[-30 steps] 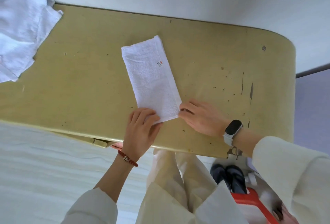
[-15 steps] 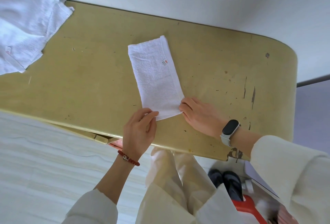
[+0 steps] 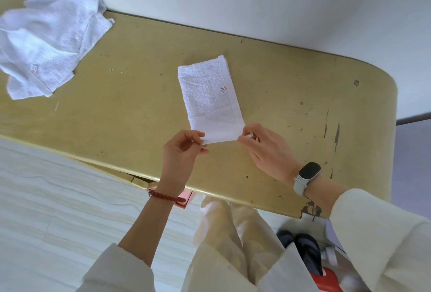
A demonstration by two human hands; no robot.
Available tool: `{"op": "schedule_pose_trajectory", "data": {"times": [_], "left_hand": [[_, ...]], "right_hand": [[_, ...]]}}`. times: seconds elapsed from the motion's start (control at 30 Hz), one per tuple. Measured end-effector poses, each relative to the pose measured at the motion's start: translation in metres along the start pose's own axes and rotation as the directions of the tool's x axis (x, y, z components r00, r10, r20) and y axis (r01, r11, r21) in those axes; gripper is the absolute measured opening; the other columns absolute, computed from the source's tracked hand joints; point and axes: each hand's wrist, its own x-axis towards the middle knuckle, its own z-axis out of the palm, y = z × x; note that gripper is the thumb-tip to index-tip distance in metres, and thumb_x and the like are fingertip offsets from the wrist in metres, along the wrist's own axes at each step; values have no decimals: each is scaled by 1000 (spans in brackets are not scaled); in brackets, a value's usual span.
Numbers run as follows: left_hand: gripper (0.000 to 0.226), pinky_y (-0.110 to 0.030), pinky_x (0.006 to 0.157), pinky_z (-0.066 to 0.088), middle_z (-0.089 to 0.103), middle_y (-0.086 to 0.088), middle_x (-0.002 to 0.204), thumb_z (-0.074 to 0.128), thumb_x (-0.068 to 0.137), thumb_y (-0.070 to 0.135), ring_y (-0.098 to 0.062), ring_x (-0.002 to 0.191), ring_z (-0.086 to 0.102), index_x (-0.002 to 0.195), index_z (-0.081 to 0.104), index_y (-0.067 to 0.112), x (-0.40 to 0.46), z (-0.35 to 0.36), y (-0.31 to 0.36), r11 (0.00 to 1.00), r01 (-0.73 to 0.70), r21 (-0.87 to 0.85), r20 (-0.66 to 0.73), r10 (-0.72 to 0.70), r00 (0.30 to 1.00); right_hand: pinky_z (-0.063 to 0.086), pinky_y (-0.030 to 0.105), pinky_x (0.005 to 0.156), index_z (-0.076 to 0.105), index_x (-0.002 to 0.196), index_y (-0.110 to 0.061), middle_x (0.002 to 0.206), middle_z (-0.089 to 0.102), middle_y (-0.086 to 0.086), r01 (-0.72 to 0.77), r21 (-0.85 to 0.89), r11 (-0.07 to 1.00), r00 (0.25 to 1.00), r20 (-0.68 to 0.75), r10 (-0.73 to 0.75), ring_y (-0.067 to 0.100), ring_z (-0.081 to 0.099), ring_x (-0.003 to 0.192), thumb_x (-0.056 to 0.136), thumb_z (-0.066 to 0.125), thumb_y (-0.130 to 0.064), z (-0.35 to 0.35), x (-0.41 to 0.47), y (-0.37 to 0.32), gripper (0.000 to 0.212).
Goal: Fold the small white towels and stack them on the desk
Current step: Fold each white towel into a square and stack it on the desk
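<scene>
White terry cloth, folded into a long narrow strip, lies near the middle of the worn yellow bench, its small red-printed label facing up near the far end. The left hand pinches the strip's near left corner between thumb and curled fingers, and the right hand pinches the near right corner the same way; both grips are pressed together on the towel's near edge, which looks slightly raised off the bench.

By my reading, the step in hand is the crosswise fold: the lengthwise fold looks done, and the near end seems about to be carried over to the far end. That move calls for lifting both corners evenly, laying the near edge square onto the far hem, then pressing the fold flat.

A loose heap of rumpled white towels waits at the far left end of the bench, well apart from the strip. No folded stack shows in view, so I judge the task to be at an early stage.
</scene>
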Motion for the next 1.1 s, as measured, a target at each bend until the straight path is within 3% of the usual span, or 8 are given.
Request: {"op": "schedule_pose_trajectory", "data": {"times": [0.17, 0.33, 0.47, 0.63, 0.77, 0.93, 1.0, 1.1], "left_hand": [[34, -16, 69, 53, 57, 8, 95, 58, 79, -14, 0, 80, 58, 72, 63, 19, -6, -5, -2, 957, -162, 240, 89, 144, 986], [11, -9, 68, 46, 57, 4, 96, 55, 82, 2, 2, 82, 55, 83, 65, 6, -7, -13, -16, 616, -565, 549, 235, 534, 812], [19, -13, 64, 46, 67, -3, 98, 48, 86, 12, -9, 78, 56, 82, 66, 4, -9, -20, -23, 520, -578, 629, 247, 571, 783], [16, -17, 55, 47, 69, 3, 87, 50, 83, 14, -7, 77, 54, 81, 66, 9, -12, -26, -22, 445, -607, 658, 269, 614, 742], [26, -15, 61, 45, 55, 22, 77, 51, 80, 31, -2, 86, 51, 98, 66, 18, -5, -29, -16, 554, -499, 666, 176, 533, 827], [8, -10, 75, 41, 55, 21, 83, 63, 85, 16, 3, 82, 56, 82, 61, 23, 12, -26, 0, 825, -254, 504, 71, 254, 965], [18, -4, 67, 38, 59, 17, 79, 59, 88, 13, 12, 77, 56, 78, 52, 27, 23, -23, 9, 893, -167, 419, 75, 149, 986], [19, -12, 51, 34, 55, 6, 66, 51, 92, 13, 0, 54, 46, 78, 48, 27, 47, -17, 22, 934, -120, 336, 55, 107, 993]], "right_hand": [[30, 21, 50, 41, 99, -11, 93, 51, 14, -32, 47, 998, 999, 24, 31, 21, 45, 60, 63, 62, 17, -1, 4, -1, 51], [31, 21, 45, 43, 95, -9, 85, 59, 13, -18, 36, 999, 1000, 19, 18, 24, 51, 55, 64, 68, 14, -2, 4, -4, 46], [39, 28, 43, 41, 84, -12, 77, 59, 9, 76, -11, 997, 996, -55, -76, 23, 50, 55, 79, 49, 1, -7, 6, -1, 16], [36, 26, 59, 43, 81, -14, 74, 62, 1, 182, -68, 981, 982, -42, -185, 20, 53, 63, 83, 48, -3, -9, 7, -1, 12], [42, 27, 64, 51, 86, -13, 69, 65, -2, 75, -21, 997, 995, -61, -77, 14, 52, 74, 83, 49, -9, -15, 9, -4, 6], [43, 28, 71, 62, 91, -9, 75, 66, -2, -77, 17, 997, 996, -39, 78, 11, 55, 75, 84, 49, -14, -23, 20, -8, 16], [41, 24, 69, 65, 90, -7, 75, 63, -3, -174, 73, 982, 984, -15, 176, 7, 52, 72, 86, 47, -12, -26, 33, -9, 18], [37, 9, 72, 64, 98, -8, 83, 54, -10, -472, 345, 811, 872, 52, 486, -1, 49, 78, 90, 50, -4, -28, 63, -8, 17]]}}
